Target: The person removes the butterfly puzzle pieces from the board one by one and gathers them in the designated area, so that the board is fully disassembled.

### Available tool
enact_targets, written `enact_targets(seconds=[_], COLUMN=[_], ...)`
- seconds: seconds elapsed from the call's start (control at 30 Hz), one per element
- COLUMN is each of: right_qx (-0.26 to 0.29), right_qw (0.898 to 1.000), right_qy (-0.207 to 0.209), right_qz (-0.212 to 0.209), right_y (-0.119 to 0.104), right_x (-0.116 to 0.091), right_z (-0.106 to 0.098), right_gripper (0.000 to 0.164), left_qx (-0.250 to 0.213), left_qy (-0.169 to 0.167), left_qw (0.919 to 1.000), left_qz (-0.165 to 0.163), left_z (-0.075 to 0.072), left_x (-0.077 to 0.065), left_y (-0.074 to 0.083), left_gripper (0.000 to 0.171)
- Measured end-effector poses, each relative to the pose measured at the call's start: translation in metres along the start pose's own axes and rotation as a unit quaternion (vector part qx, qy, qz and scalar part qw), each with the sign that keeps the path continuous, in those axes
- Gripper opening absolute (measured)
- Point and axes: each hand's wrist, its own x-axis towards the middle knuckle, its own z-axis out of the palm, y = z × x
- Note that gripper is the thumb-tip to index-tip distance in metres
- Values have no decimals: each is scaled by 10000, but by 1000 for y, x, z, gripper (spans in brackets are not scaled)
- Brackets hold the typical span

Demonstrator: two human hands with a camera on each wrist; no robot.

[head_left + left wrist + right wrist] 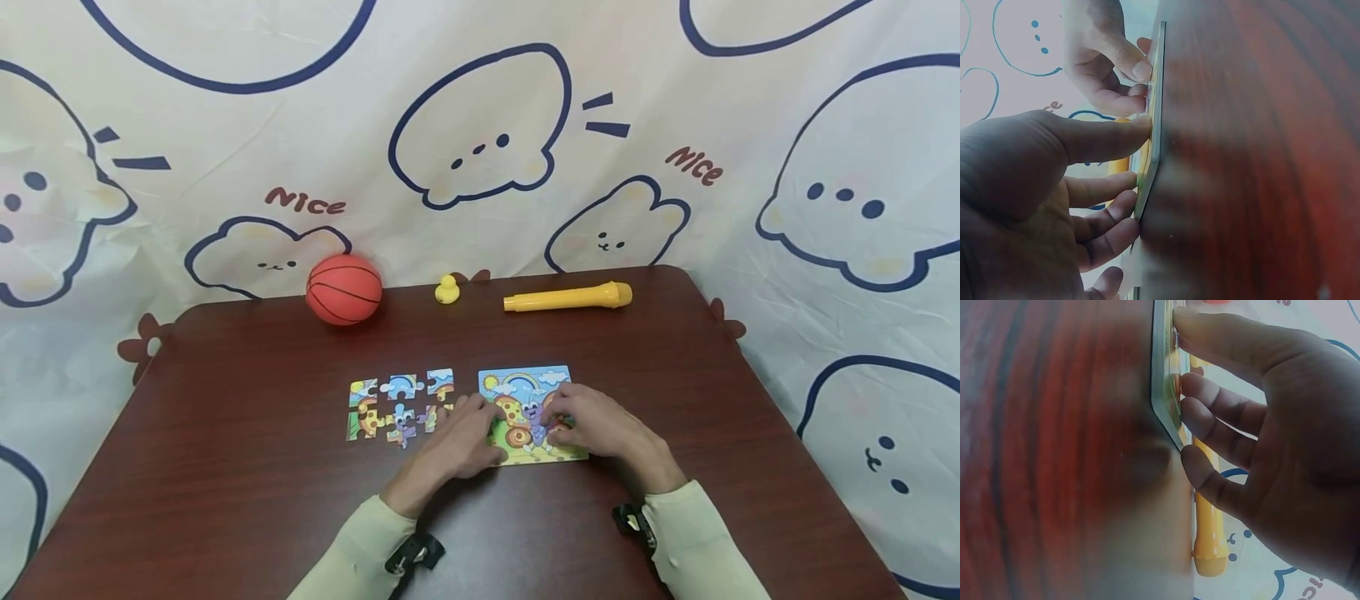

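A picture board lies on the table, showing a purple butterfly character, a rainbow and a sun. My left hand reaches over its left side. In the left wrist view, that hand's thumb and fingertips touch the board's face and edge. From the other side my right hand rests its fingertips on the right part of the picture. The right wrist view has one fingertip at the board's corner. Left of the board lie several loose jigsaw pieces with matching artwork, some partly hidden by my left hand.
Along the back edge of the brown table sit a red toy basketball, a yellow rubber duck and a yellow toy microphone. Behind them hangs a white cloth with cartoon drawings.
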Motion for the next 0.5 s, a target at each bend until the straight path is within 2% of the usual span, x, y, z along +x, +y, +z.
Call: enact_targets(seconds=[0.5], right_qx=[49], right_qw=[9999], right_qy=[-98], right_qz=[-28], right_y=[0], right_x=[0], right_z=[-1], right_gripper=[13], left_qx=[-186], left_qy=[91], left_qw=[9998], left_qz=[-32], left_z=[3], left_x=[3], left_y=[-3], left_gripper=[49])
